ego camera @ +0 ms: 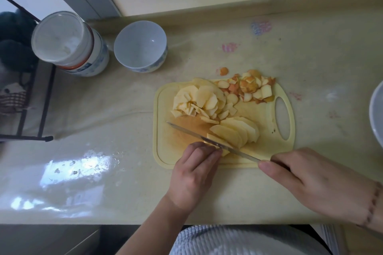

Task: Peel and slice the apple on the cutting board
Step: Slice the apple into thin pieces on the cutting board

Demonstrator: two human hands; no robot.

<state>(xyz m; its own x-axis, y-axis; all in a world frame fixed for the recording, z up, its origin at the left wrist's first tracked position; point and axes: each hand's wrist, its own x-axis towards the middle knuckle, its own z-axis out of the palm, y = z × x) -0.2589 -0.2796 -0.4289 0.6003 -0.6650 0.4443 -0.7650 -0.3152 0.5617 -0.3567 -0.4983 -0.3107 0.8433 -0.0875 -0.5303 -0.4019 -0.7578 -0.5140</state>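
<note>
Fingers of the left hand (194, 170) curl onto the near end of the peeled apple (234, 133) on the cutting board (263, 116) near the table's front edge. Right hand (315, 184) closes around the knife (209, 139), its blade slanting across the apple. Slices (199, 99) and peels (248, 87) lie farther back; no writing is legible.
</note>
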